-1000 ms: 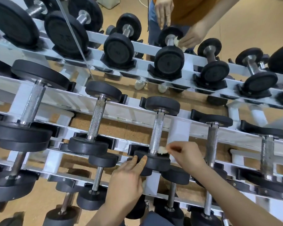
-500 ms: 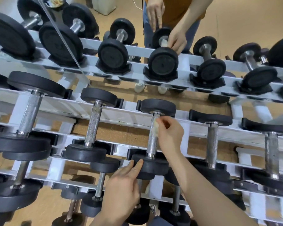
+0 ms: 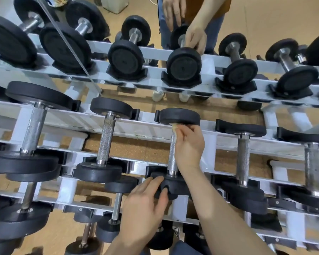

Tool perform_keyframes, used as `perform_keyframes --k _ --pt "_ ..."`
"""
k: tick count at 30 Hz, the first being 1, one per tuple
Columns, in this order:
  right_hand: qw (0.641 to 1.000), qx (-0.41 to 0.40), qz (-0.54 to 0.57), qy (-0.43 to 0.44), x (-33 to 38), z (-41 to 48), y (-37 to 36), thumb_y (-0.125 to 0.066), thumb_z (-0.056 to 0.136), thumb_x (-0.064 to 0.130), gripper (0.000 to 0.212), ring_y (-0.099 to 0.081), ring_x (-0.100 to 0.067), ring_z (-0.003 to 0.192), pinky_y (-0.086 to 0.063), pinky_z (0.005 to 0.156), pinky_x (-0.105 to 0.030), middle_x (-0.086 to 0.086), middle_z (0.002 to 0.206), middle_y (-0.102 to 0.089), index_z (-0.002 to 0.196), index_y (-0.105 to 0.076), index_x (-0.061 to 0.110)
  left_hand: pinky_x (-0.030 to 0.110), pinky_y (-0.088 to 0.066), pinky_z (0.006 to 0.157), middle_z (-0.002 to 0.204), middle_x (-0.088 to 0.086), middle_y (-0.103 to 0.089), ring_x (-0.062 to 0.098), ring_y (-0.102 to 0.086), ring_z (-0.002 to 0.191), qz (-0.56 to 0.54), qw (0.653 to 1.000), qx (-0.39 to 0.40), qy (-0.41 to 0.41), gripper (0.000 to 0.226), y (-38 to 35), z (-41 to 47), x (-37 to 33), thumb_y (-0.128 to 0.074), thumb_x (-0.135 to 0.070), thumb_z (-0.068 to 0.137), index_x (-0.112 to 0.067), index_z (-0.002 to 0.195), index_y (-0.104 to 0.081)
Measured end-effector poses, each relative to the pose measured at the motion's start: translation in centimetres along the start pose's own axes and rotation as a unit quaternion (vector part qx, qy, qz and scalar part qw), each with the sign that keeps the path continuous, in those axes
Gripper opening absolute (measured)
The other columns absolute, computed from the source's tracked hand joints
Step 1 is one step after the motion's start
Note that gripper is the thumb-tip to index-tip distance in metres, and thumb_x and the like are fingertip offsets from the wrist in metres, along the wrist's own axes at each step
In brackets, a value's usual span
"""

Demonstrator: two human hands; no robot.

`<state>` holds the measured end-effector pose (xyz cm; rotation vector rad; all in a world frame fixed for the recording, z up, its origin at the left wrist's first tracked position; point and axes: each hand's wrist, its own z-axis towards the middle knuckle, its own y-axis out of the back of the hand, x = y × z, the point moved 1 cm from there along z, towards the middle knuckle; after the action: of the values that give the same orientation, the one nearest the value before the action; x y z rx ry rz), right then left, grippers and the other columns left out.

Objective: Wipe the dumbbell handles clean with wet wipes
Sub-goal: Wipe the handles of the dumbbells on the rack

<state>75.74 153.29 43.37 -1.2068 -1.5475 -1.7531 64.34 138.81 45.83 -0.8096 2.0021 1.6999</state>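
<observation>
Head view: right hand (image 3: 189, 144) pinches the wipe (image 3: 174, 127) against the handle (image 3: 172, 157) at its 12 o'clock end, mid-rack (image 3: 147, 130). Left hand (image 3: 145, 203) grips the weight (image 3: 174, 185) at the handle's 6 o'clock end.

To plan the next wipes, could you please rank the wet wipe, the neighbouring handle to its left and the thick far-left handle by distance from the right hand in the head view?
From the right hand:
1. wet wipe, pinched in it
2. neighbouring handle, just left
3. thick handle, far left
</observation>
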Motion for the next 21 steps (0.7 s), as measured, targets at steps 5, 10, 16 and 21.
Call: perform_keyframes --k 5,10,16,21 --pt "0.972 0.092 -0.158 0.146 -1.4 -1.9 1.7 -0.062 0.090 0.026 0.024 -0.042 -0.001 0.061 -0.035 0.055 -0.010 0.001 0.076 -0.049 0.084 -0.057 0.003 0.027 -0.047 0.049 0.096 -0.003 -0.054 0.018 -0.060 0.059 0.030 0.999 0.008 0.014 0.042 -0.3 1.0 -0.7 -0.047 -0.063 0.080 -0.031 0.106 -0.053" --pt "0.980 0.023 -0.177 0.089 -1.0 1.4 1.7 -0.055 0.092 0.010 0.019 -0.055 -0.016 0.083 -0.033 0.068 -0.018 0.000 0.090 -0.060 0.096 -0.073 0.013 0.033 -0.051 0.065 0.106 -0.004 -0.045 0.021 -0.061 0.063 0.057 0.996 0.055 0.048 0.043 -0.3 1.5 -0.7 -0.055 -0.062 0.083 -0.031 0.111 -0.047" --pt "0.935 0.098 -0.186 0.284 -0.5 -1.1 -1.4 -0.055 0.065 -0.016 0.037 -0.053 -0.025 0.090 -0.045 0.076 -0.029 -0.008 0.093 -0.069 0.092 -0.071 0.003 0.034 -0.049 0.061 0.103 -0.001 -0.047 0.027 -0.060 0.068 0.048 0.998 0.030 0.035 0.039 -0.3 1.3 -1.1 -0.061 -0.055 0.084 -0.028 0.109 -0.049" --pt "0.861 0.165 -0.295 0.381 0.2 1.7 0.8 -0.045 0.069 -0.008 0.030 -0.050 -0.023 0.082 -0.049 0.067 -0.032 -0.006 0.087 -0.070 0.083 -0.069 0.003 0.030 -0.049 0.066 0.116 -0.004 -0.045 0.022 -0.062 0.075 0.073 0.995 0.055 0.045 0.041 0.3 1.1 -1.4 -0.052 -0.061 0.088 -0.033 0.116 -0.046"
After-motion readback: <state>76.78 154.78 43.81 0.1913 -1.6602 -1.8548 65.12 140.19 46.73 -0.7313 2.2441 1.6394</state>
